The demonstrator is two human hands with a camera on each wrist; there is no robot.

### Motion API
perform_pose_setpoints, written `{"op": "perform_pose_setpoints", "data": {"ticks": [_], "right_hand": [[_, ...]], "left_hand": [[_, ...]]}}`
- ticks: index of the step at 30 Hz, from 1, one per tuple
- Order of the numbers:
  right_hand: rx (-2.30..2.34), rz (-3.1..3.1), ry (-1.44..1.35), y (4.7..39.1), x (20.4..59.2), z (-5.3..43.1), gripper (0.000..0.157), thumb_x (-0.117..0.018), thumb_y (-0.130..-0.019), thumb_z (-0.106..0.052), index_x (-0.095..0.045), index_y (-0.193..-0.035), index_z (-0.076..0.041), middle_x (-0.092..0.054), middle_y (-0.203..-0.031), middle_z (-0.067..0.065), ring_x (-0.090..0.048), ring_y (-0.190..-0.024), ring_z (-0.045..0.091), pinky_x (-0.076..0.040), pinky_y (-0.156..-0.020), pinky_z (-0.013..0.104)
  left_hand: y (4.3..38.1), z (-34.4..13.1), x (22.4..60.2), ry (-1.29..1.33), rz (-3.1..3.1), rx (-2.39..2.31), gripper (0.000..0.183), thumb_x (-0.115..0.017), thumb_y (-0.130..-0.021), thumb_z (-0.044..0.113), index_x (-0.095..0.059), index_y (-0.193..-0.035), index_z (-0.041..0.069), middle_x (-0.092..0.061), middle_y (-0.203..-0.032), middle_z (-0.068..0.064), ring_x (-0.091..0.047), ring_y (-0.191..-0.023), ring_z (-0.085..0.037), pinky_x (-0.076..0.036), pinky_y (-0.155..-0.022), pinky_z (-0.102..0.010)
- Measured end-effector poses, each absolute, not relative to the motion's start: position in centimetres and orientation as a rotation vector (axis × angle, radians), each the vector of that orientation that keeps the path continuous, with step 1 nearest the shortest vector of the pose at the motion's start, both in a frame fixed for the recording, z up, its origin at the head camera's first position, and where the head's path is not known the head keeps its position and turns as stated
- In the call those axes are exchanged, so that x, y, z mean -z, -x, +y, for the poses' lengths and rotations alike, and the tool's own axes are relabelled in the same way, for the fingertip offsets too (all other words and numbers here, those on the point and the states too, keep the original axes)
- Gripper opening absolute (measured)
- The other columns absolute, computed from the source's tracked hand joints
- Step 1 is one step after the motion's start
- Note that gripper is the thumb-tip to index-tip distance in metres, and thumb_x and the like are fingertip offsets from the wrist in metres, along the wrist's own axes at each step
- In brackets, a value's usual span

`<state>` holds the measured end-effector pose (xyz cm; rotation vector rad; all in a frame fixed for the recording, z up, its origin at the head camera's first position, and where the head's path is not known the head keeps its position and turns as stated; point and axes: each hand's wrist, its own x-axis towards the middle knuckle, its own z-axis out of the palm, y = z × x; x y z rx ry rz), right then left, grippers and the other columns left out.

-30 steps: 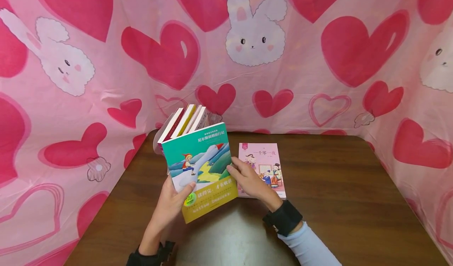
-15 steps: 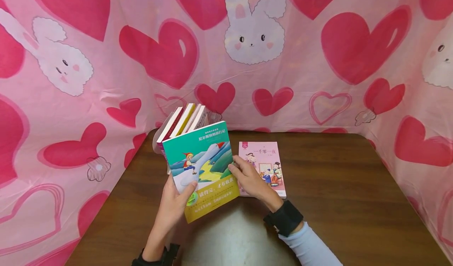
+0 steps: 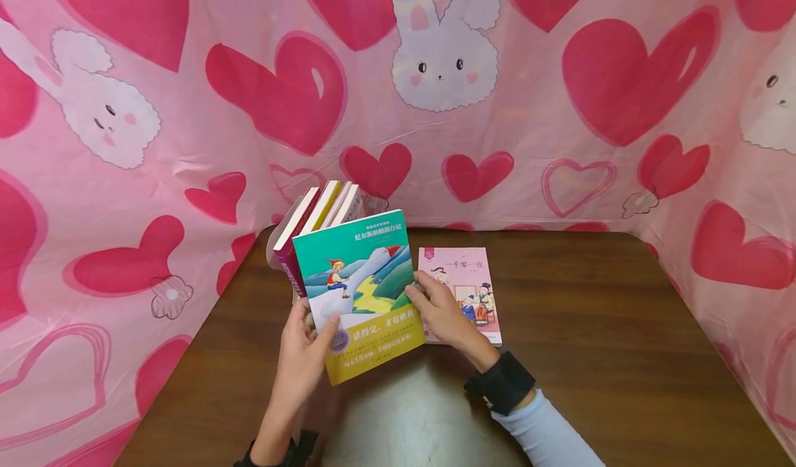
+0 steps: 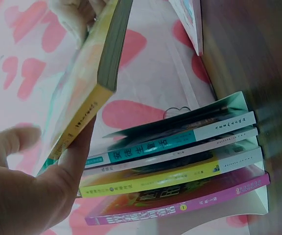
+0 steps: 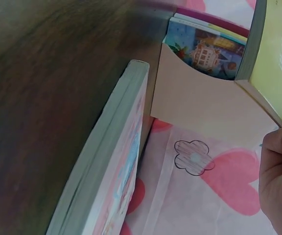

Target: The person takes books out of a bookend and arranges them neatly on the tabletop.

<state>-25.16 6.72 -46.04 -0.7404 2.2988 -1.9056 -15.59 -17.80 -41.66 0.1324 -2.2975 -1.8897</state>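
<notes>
A paperback book [image 3: 361, 287] with a green top and a yellow lower band is held up, tilted, above the table. My left hand [image 3: 305, 342] grips its left edge, thumb on the front cover. At the right edge my right hand [image 3: 443, 311] pinches it, thumb in front. In the left wrist view the book's yellow spine [image 4: 82, 117] lies against the left hand [image 4: 38, 191]. The right wrist view shows only part of the right hand [image 5: 280, 176], beside the book's yellow cover [image 5: 278, 58]. Behind the held book, several upright books [image 3: 311, 211] are partly hidden.
A pink book [image 3: 463, 287] lies flat on the brown table [image 3: 591, 329], right of the held book. The upright books stand in a pale holder [image 5: 199, 98] at the back left. A pink cloth [image 3: 528, 128] with hearts and rabbits hangs behind the table.
The held book has shifted slightly right and up, with both hands still on it. More of the purple book's spine in the holder shows. The pink book stays on the table.
</notes>
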Motion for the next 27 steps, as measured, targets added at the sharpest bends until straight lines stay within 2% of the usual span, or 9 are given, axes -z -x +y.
{"op": "perform_pose_setpoints", "data": {"ticks": [3,6,16,21,24,27], "right_hand": [[1.905,2.302,0.729,25.2,46.1,6.9,0.030,-0.051,-0.113,-0.022,-0.058,-0.137,-0.005,-0.070,-0.103,0.008,-0.067,-0.089,0.024,-0.057,-0.080,0.030],[1.905,2.293,0.735,25.2,46.1,7.1,0.028,-0.051,-0.113,-0.022,-0.058,-0.134,-0.004,-0.071,-0.102,0.008,-0.068,-0.090,0.024,-0.057,-0.082,0.030],[1.876,2.317,0.717,25.0,46.1,7.7,0.033,-0.053,-0.112,-0.021,-0.060,-0.138,-0.001,-0.071,-0.102,0.009,-0.066,-0.089,0.023,-0.055,-0.081,0.030],[1.785,2.342,0.700,24.6,45.9,8.4,0.042,-0.053,-0.112,-0.023,-0.053,-0.149,-0.002,-0.069,-0.118,0.011,-0.065,-0.100,0.025,-0.057,-0.091,0.036],[1.749,2.347,0.699,24.4,45.7,8.9,0.048,-0.055,-0.111,-0.022,-0.048,-0.154,-0.002,-0.067,-0.128,0.012,-0.065,-0.109,0.027,-0.056,-0.098,0.042],[1.732,2.363,0.703,24.3,45.5,9.4,0.048,-0.056,-0.111,-0.020,-0.047,-0.155,-0.003,-0.066,-0.131,0.013,-0.064,-0.112,0.028,-0.055,-0.100,0.044]], "left_hand": [[15.2,-17.9,41.7,-0.136,-2.309,1.860,0.040,-0.059,-0.110,0.016,-0.047,-0.147,0.008,-0.065,-0.137,-0.014,-0.070,-0.115,-0.031,-0.058,-0.093,-0.035],[15.0,-17.9,41.8,-0.131,-2.355,1.793,0.039,-0.054,-0.111,0.017,-0.048,-0.149,0.009,-0.065,-0.138,-0.013,-0.070,-0.114,-0.030,-0.057,-0.094,-0.035],[15.1,-17.6,42.3,-0.066,-2.403,1.701,0.044,-0.055,-0.111,0.018,-0.043,-0.153,0.009,-0.065,-0.140,-0.014,-0.070,-0.115,-0.030,-0.057,-0.094,-0.041],[15.3,-17.3,42.2,-0.067,-2.407,1.724,0.043,-0.055,-0.111,0.022,-0.036,-0.147,0.009,-0.061,-0.146,-0.015,-0.067,-0.122,-0.030,-0.053,-0.100,-0.041],[15.5,-17.1,42.1,-0.040,-2.419,1.704,0.038,-0.055,-0.111,0.021,-0.036,-0.142,0.008,-0.062,-0.144,-0.016,-0.068,-0.120,-0.030,-0.054,-0.101,-0.040],[15.7,-16.9,42.1,-0.005,-2.450,1.691,0.035,-0.054,-0.111,0.020,-0.036,-0.140,0.009,-0.063,-0.141,-0.017,-0.068,-0.119,-0.030,-0.055,-0.099,-0.040]]}}
